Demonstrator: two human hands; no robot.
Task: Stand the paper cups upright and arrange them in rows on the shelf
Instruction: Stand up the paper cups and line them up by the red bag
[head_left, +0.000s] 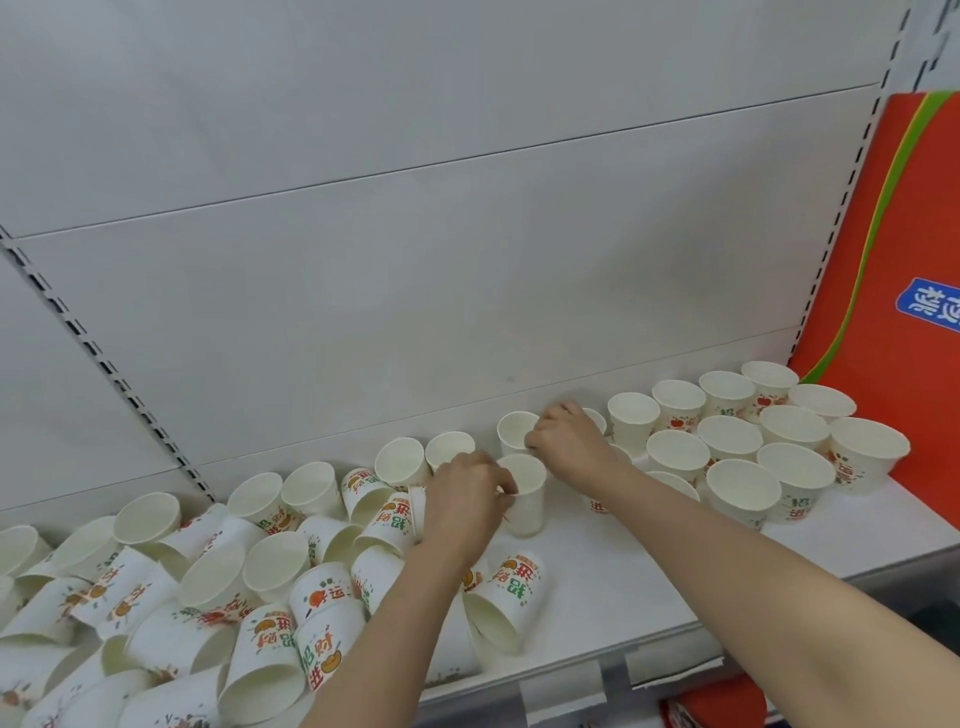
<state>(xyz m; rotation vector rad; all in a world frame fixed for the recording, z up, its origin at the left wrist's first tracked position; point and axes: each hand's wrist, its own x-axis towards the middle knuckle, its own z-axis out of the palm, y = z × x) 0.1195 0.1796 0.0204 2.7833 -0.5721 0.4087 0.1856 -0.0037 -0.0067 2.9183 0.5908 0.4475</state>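
Heap of cups (171, 597): white paper cups with red, orange and green print, tumbled on their sides over the left half of the shelf (613, 587), from the back wall to the front edge
Lone tipped cup (501, 597): lies on its side near the front edge, just right of the heap, mouth toward the front
Left hand (467, 493): fingers curled round the rim of an upright cup (524, 501) at mid-shelf — a firm pinch, thumb side toward the cup
Right hand (563, 434): reaches further back, fingers bent over the rim of another upright cup (517, 431) near the back wall; whether it truly grips the cup I cannot tell
Standing cups (753, 441): upright, mouths up, set close in rows over the right end of the shelf — touching or nearly so
Orange box (893, 270): stands at the right end of the shelf, just behind the rows, with a green stripe and a blue label
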